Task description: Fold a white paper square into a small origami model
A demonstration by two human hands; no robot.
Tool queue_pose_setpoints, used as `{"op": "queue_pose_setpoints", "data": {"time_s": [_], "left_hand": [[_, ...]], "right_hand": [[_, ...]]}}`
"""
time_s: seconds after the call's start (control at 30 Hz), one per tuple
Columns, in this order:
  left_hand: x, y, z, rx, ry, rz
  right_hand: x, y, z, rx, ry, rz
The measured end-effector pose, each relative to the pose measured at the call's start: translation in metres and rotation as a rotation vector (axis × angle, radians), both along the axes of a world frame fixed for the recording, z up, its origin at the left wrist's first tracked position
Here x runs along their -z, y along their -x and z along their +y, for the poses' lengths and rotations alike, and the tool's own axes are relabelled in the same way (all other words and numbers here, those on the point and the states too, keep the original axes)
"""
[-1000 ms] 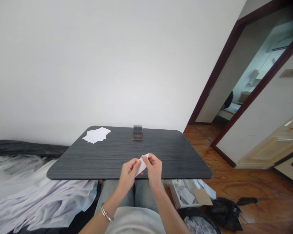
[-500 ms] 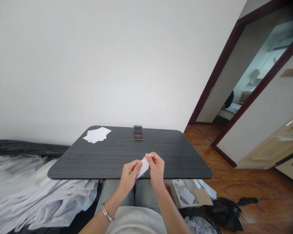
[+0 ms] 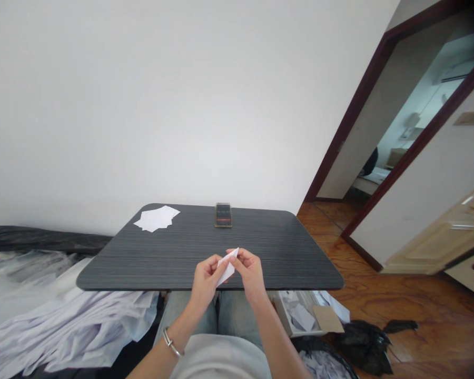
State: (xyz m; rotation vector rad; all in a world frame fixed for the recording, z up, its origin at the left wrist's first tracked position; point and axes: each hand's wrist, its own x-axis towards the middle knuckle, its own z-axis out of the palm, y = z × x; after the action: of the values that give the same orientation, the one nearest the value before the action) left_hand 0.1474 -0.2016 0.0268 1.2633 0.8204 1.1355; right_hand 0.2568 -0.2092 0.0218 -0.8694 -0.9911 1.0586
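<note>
A small folded piece of white paper (image 3: 228,269) is held in the air over the front edge of the dark table (image 3: 174,252). My left hand (image 3: 208,276) pinches its left side between thumb and fingers. On the other side my right hand (image 3: 249,268) grips it, the thumb pressed on the face near the pointed upper end. Fingers behind the paper are partly hidden. At the table's back left lies a loose pile of white paper sheets (image 3: 156,218).
A phone (image 3: 223,215) stands near the table's back edge. Crumpled white sheets (image 3: 79,326) lie at lower left. Below the right side are a box of papers (image 3: 300,313), a bag of paper scraps (image 3: 324,363) and a black plastic bag (image 3: 365,345). A doorway (image 3: 363,116) opens at right.
Both hands have shifted slightly left with the paper. My right thumb has slid down onto the paper's face, and the pointed upper end now shows.
</note>
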Motion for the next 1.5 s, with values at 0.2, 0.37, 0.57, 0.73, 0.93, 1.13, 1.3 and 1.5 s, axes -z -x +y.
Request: {"op": "queue_pose_setpoints", "data": {"time_s": [0.2,0.37,0.57,0.73,0.93,1.13,1.3,1.5], "left_hand": [[0.002,0.001,0.001,-0.004,-0.019,0.027],[0.005,0.001,0.003,0.004,-0.034,0.040],[0.008,0.001,0.003,0.007,-0.049,0.042],[0.009,0.000,0.002,0.011,-0.046,0.048],[0.007,0.001,0.002,-0.030,-0.025,0.046],[0.008,0.001,0.005,-0.038,-0.024,0.056],[0.007,0.000,0.004,-0.021,-0.051,0.046],[0.006,0.000,0.003,-0.028,-0.079,0.071]], "right_hand": [[-0.001,-0.004,0.002,0.047,0.001,-0.012],[0.002,-0.002,0.003,0.088,0.000,0.007],[0.001,0.001,0.000,0.130,-0.012,-0.035],[0.004,0.003,-0.001,0.216,-0.033,-0.068],[0.002,0.003,-0.002,0.135,-0.032,-0.060],[-0.001,0.001,-0.002,0.046,-0.008,-0.077],[0.004,0.005,-0.002,0.103,-0.028,-0.079],[0.011,0.008,-0.002,0.188,-0.048,-0.098]]}}
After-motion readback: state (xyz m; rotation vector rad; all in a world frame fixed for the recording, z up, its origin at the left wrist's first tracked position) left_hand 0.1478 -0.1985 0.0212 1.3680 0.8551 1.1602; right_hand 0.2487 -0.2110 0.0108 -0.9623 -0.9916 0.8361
